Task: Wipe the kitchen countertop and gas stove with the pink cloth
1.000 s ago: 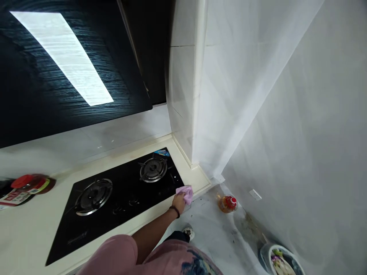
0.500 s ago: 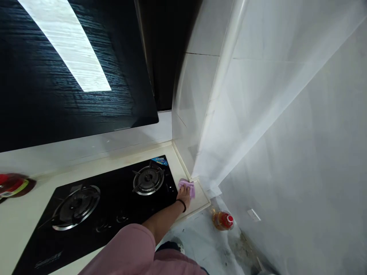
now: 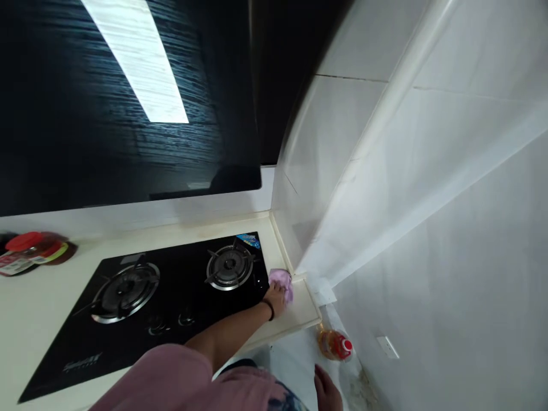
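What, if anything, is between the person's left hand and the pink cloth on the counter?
Nothing visible: the left hand rests directly on the pink cloth. The black stove lies to one side and the tiled wall rises close on the other, but neither comes between them.

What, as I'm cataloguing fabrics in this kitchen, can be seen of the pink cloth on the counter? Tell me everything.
The pink cloth is pale and slightly purplish, and looks like soft fabric. It is crumpled into loose folds on the cream counter, in the strip between the black stove and the tiled wall. The left hand rests on it, hiding part of it. Whether its edges touch the stove or wall is unclear.
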A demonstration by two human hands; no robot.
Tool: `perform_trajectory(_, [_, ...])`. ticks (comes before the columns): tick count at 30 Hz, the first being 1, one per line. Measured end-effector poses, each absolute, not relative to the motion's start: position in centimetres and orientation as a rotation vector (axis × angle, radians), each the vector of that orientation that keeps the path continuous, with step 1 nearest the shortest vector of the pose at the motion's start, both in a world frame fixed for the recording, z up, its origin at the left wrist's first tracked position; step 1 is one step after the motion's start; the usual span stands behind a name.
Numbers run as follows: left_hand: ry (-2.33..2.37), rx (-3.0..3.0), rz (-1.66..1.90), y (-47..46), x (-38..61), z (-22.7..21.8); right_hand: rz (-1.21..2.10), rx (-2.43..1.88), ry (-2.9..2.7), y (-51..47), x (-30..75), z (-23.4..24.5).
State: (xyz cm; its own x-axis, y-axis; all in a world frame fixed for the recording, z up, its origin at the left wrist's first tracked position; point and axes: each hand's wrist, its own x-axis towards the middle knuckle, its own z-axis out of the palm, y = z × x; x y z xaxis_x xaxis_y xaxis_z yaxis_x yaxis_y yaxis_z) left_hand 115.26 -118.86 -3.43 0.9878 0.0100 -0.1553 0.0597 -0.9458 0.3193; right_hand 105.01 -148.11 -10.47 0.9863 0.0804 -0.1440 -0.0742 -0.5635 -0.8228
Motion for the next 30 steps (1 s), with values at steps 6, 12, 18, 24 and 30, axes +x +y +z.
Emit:
perform_trajectory(6, [0.235,2.604,0.062,-118.2,103.8,-3.4,0.005,-2.162,-0.640,-139.8,112.8,-8.0])
perform_trajectory(12, [1.222,2.497,0.258,-111.3,87.6,-5.1,-0.011,-2.387,-1.128,-130.2,119.3,-8.6])
perform_trajectory(18, [1.704,2.427,0.092,-107.5,79.5,-4.9,-0.024,-2.442,-1.160,-130.3,117.9,-11.3])
perform_trajectory(24, [1.639,2.487,-0.285,-104.6,84.1,-3.0,-0.203,-2.526,-1.206,-133.0,116.9,-14.2])
perform_trajectory(30, [1.466,2.580,-0.426,-102.4,85.4,0.0,-0.252,-2.620,-1.269,-126.9,123.1,-13.2])
